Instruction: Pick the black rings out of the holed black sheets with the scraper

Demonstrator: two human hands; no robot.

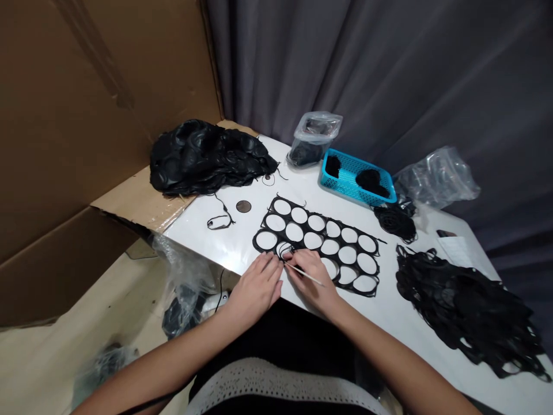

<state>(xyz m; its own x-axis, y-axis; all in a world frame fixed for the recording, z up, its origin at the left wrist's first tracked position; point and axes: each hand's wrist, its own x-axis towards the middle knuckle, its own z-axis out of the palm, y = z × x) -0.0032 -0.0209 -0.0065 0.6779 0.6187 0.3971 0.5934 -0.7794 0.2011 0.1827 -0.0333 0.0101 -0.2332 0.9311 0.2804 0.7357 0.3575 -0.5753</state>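
Note:
A flat black panel with rows of round holes lies on the white table, made of rings joined together. My left hand has its fingers pressed together on the panel's near edge, below the left part of the front row. Beside it, my right hand pinches a thin pale stick, shaped like a crochet hook, its tip at the same edge. A loop of black cord curls over the hole just above my fingertips. The fingertips hide the exact spot being worked.
A black pile sits at the back left by cardboard. Behind are a clear container and a blue basket holding black yarn. More black cord, plastic bag and a strappy black heap lie right.

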